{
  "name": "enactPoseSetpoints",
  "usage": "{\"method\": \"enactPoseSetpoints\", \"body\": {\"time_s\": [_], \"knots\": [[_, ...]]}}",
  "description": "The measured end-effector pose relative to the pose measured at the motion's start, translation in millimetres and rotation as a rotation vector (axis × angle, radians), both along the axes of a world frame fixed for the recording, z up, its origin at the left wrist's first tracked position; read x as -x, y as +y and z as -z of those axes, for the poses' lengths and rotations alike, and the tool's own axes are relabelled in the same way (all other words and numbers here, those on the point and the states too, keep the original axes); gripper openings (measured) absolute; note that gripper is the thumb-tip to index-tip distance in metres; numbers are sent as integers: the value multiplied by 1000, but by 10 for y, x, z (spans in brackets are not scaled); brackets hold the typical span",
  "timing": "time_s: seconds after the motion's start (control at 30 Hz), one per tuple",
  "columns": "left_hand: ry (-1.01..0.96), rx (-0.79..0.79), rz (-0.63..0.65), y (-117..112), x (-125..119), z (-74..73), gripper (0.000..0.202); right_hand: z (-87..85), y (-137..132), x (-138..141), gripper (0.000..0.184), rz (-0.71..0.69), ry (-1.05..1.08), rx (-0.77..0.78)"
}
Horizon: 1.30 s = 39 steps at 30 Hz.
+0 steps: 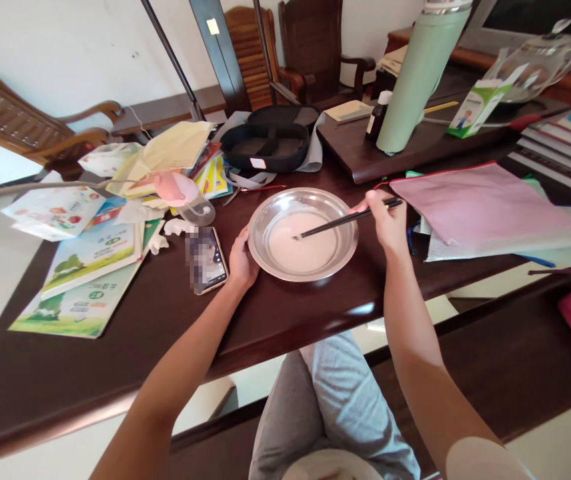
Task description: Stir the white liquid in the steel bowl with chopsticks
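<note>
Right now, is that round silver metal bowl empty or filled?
Partly filled: in the round silver metal bowl, pale milky liquid covers the bottom, with bare wall showing above.

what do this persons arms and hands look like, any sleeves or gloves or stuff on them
The left hand and right hand are human and gloveless, with no wristwear showing. The left arm is bare as far as it shows. The right arm is bare up to a pale, plain sleeve at the bottom edge.

apparently "数学" on lower green booklet [78, 308], other print illegible
</note>
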<state>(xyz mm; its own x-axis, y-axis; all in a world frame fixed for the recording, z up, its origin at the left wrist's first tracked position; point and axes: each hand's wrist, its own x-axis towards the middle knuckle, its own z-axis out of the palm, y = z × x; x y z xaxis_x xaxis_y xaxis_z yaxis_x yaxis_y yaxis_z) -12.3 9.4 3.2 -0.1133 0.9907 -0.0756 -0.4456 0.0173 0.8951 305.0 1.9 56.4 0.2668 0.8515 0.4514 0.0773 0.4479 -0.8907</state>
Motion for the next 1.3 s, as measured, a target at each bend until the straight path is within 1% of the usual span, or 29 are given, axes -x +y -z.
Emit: {"method": "enactPoseSetpoints", "body": {"time_s": [0.07,0.1,0.23,0.27,0.3,0.37,0.43,0.47,0.53,0.63,0.7,0.83,0.9,0.97,1.03,1.1,1.17,1.27,1.3], "knots": [[2,-3,4,1,0,-1,37,6,4,-17,76,36,42,-4],[2,-2,5,2,1,-1,36,4,0,-15,77,24,40,8],[0,10,-3,5,4,5,35,-31,-34,41,74,-111,-58,71],[-3,11,-4,5,4,6,35,-38,-38,51,72,-122,-73,68],[-7,12,-5,5,3,6,34,-40,-38,55,71,-108,-74,55],[-10,14,-5,4,3,5,34,-32,-27,40,71,-23,-37,18],[-5,16,-1,3,4,3,35,-14,-15,14,74,69,26,-9],[-3,16,0,2,6,2,35,-7,-12,5,76,89,47,-12],[-1,15,2,1,11,2,36,-5,-20,7,78,52,36,8],[1,12,-1,0,13,5,38,-28,-43,49,75,-90,-51,57],[-2,14,-3,-1,9,3,38,-36,-44,64,72,-117,-77,53],[-8,23,-7,-4,-3,-13,36,6,0,2,71,30,8,-21],[0,19,-8,-6,-6,-23,37,31,12,-28,73,58,60,-43],[8,14,-6,-7,-4,-28,40,34,2,-22,73,7,47,-25],[13,13,-2,-7,-2,-27,43,16,-19,12,72,-82,-23,23],[12,15,-1,-6,-1,-22,44,-6,-32,41,70,-131,-78,52],[5,18,-2,-4,-1,-17,43,-14,-25,38,70,-91,-75,41],[-4,24,-2,-3,1,-12,42,9,6,-15,73,41,11,-4],[-5,25,-2,-4,2,-12,41,18,12,-29,75,64,35,-10]]}}
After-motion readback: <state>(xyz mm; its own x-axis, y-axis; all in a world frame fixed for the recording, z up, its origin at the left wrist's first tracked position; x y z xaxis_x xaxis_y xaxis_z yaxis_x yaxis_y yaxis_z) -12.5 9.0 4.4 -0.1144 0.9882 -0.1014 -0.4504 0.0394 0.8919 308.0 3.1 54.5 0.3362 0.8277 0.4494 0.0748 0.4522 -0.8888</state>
